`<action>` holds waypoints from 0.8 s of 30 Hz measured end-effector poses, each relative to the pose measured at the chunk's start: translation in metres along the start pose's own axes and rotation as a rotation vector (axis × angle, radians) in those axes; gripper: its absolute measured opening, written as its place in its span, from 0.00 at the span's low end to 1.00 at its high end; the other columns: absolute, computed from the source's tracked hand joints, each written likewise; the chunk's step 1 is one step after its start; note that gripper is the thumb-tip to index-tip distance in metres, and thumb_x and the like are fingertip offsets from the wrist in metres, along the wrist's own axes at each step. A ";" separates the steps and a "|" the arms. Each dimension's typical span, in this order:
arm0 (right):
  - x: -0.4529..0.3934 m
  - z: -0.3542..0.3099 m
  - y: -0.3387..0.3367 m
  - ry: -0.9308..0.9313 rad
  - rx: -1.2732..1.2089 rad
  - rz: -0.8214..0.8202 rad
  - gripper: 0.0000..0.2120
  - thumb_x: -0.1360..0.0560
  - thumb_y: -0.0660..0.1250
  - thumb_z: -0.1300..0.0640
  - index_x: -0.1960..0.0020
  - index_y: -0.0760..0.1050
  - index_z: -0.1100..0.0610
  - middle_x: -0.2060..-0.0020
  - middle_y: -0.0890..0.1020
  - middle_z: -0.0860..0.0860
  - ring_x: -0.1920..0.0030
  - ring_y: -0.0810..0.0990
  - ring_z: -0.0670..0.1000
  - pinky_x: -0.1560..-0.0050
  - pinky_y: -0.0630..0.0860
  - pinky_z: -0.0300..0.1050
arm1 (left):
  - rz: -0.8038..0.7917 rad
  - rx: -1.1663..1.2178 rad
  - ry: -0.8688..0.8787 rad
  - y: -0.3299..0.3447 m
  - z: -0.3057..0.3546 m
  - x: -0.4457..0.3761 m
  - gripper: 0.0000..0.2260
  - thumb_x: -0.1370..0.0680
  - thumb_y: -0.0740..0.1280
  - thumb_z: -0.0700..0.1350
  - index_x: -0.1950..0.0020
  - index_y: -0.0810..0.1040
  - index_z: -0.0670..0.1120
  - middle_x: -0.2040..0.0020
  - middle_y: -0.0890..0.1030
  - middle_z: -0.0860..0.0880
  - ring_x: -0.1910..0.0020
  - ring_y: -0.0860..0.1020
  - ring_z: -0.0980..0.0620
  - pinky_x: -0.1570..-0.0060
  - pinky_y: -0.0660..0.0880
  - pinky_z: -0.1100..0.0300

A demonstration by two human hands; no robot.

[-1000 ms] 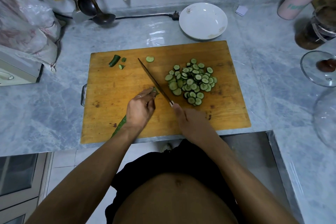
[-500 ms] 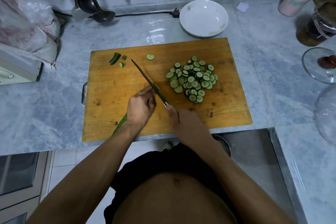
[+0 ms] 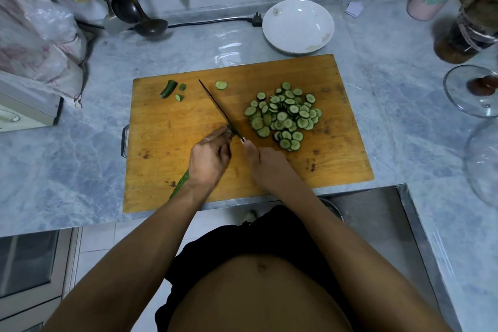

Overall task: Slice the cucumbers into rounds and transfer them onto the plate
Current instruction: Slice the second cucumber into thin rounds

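the slicing is well along but not finished, and nothing has gone to the plate yet. a heap of cut rounds (image 3: 285,116) lies on the right half of the wooden cutting board (image 3: 336,159), with one stray round (image 3: 221,85) near the far edge and a trimmed end piece (image 3: 168,88) with two small scraps beside it at the far left. the white plate (image 3: 297,25) sits on the counter just beyond the board's far edge, and it holds no cucumber.

the left hand (image 3: 208,159) lies over the uncut cucumber (image 3: 180,186), fingers curled down onto it to pin it to the board; the cucumber's tail shows green from under the wrist, running toward the near edge. the right hand (image 3: 265,163) is closed around the handle of the knife (image 3: 219,110), whose blade slants away across the board and meets the cucumber's cut end right at the left fingertips. the handle itself is hidden inside the fist, so the exact grip is hard to make out.

a good length of cucumber looks left to slice, though most of it is hidden under the hand and forearm. after that, the whole heap, and the stray round, must be moved to the plate.
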State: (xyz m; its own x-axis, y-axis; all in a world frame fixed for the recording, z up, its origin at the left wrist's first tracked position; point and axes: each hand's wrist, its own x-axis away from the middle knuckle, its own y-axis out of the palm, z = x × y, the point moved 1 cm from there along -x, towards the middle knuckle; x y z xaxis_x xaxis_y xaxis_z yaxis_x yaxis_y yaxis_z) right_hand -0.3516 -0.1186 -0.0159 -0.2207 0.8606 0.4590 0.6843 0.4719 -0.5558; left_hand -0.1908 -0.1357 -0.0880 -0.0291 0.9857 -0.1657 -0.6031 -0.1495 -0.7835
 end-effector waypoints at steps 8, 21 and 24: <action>0.010 0.017 -0.011 -0.027 -0.020 0.073 0.29 0.17 0.47 0.41 0.69 0.67 0.55 0.71 0.73 0.50 0.67 0.72 0.48 0.60 0.64 0.44 | 0.036 -0.014 0.024 0.000 0.000 0.003 0.11 0.25 0.69 0.34 0.44 0.83 0.41 0.41 0.82 0.42 0.46 0.82 0.44 0.44 0.77 0.55; 0.032 0.005 -0.011 -0.142 0.060 0.040 0.30 0.16 0.47 0.43 0.60 0.74 0.64 0.66 0.79 0.58 0.62 0.77 0.57 0.63 0.61 0.46 | -0.033 -0.053 -0.002 0.000 0.000 0.002 0.15 0.25 0.62 0.39 0.44 0.84 0.42 0.39 0.82 0.46 0.43 0.81 0.48 0.44 0.77 0.58; 0.037 0.007 -0.007 -0.142 0.059 0.045 0.28 0.16 0.48 0.43 0.65 0.71 0.58 0.68 0.78 0.56 0.65 0.76 0.54 0.63 0.62 0.45 | -0.021 -0.064 0.009 -0.002 0.001 0.002 0.14 0.27 0.63 0.36 0.47 0.85 0.41 0.42 0.83 0.45 0.47 0.82 0.46 0.48 0.75 0.61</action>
State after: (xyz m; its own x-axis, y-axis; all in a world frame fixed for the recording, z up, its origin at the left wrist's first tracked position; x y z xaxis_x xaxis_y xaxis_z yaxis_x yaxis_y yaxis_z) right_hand -0.3696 -0.0890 -0.0005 -0.2891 0.8977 0.3324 0.6549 0.4387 -0.6153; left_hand -0.1906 -0.1334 -0.0860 -0.0090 0.9880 -0.1539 -0.5513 -0.1333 -0.8236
